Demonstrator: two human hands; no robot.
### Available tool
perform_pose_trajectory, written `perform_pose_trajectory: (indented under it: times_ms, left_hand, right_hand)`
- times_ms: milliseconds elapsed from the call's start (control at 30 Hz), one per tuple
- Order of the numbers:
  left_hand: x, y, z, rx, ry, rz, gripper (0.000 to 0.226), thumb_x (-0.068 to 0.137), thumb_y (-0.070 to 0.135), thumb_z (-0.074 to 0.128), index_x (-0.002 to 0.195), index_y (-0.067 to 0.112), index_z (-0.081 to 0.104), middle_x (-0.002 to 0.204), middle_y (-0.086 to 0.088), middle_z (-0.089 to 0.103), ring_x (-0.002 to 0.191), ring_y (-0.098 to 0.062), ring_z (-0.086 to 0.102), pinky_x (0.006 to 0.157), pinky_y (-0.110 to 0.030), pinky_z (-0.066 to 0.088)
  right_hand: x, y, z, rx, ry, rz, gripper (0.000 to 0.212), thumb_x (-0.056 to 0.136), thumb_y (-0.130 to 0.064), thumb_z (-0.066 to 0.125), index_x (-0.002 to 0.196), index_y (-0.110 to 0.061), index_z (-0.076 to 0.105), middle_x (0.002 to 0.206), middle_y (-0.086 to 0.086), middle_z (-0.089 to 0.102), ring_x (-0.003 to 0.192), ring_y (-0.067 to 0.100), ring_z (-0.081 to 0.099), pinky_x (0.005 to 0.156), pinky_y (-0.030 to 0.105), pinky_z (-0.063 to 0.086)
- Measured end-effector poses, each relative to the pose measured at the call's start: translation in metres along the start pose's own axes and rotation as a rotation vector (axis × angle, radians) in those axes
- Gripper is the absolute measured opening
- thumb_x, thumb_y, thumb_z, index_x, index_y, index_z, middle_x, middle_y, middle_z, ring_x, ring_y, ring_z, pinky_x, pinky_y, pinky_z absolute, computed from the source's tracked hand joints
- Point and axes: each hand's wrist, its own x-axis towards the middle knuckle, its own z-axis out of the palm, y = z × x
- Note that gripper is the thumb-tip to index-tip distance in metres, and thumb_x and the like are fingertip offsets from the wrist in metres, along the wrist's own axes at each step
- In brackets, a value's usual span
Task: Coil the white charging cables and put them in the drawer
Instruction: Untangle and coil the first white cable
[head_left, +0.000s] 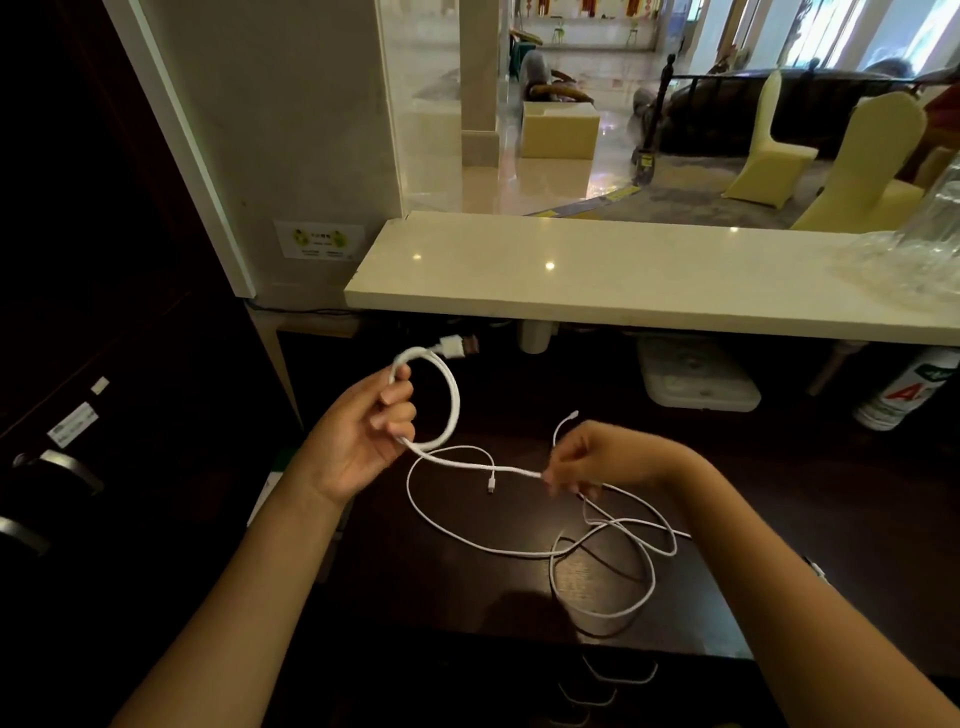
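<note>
A thick white charging cable (452, 400) forms one loop held in the left hand (363, 441), fingers curled round it, its USB plug (460, 347) pointing far-right. The straight run reaches right to the right hand (587, 462), pinching it. A thinner white cable (597, 545) sprawls loose on the dark worktop (779, 493) beneath and nearer.

Red letter "A" on white container (904, 395) at right
</note>
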Motion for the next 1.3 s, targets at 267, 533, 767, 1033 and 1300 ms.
perform_pose_trajectory:
  times_ms: [267,533,767,1033,1300]
  left_hand:
    - [-0.009,-0.023,0.011,0.584,0.163,-0.176,0.018,0.093,0.011,0.043,0.088,0.004,0.059,0.056,0.005,0.047,0.043,-0.002,0.036,0.045,-0.014,0.037]
    - [-0.007,-0.044,0.013,0.611,0.397,-0.045,0.021,0.095,0.01,0.041,0.091,0.004,0.061,0.062,0.0,0.046,0.044,-0.003,0.041,0.049,-0.018,0.042]
    - [-0.002,-0.053,0.013,0.381,0.429,0.031,0.022,0.095,0.012,0.04,0.1,0.004,0.061,0.066,-0.001,0.05,0.052,-0.006,0.049,0.052,-0.019,0.047]
    - [-0.005,-0.052,0.018,0.241,0.392,0.087,0.024,0.095,0.012,0.04,0.094,0.007,0.064,0.071,0.001,0.072,0.073,-0.01,0.068,0.065,-0.022,0.055]
    - [-0.009,-0.037,0.008,-0.005,0.386,0.109,0.031,0.092,0.013,0.043,0.087,0.01,0.073,0.06,0.007,0.064,0.063,-0.003,0.066,0.074,-0.031,0.059]
  right_hand:
    - [0.016,-0.022,-0.037,-0.446,0.387,0.093,0.027,0.079,-0.038,0.068,0.066,-0.016,0.059,0.067,0.002,0.059,0.066,0.017,0.055,0.07,0.036,0.05]
    - [0.024,-0.06,0.002,0.391,0.519,0.036,0.026,0.092,-0.003,0.041,0.1,-0.003,0.066,0.063,0.003,0.049,0.047,0.01,0.043,0.044,0.017,0.036]
    - [0.021,-0.077,0.058,0.608,0.449,-0.153,0.02,0.084,0.009,0.051,0.092,-0.003,0.065,0.066,0.004,0.062,0.047,0.007,0.055,0.049,0.016,0.049]
    - [0.027,-0.067,0.093,0.386,0.567,-0.174,0.022,0.083,-0.005,0.063,0.068,-0.019,0.054,0.06,0.001,0.061,0.047,0.013,0.061,0.051,0.024,0.054]
    - [0.016,-0.05,0.1,0.577,0.267,-0.19,0.011,0.091,-0.004,0.054,0.085,-0.008,0.062,0.056,-0.007,0.061,0.046,0.003,0.054,0.05,0.014,0.046]
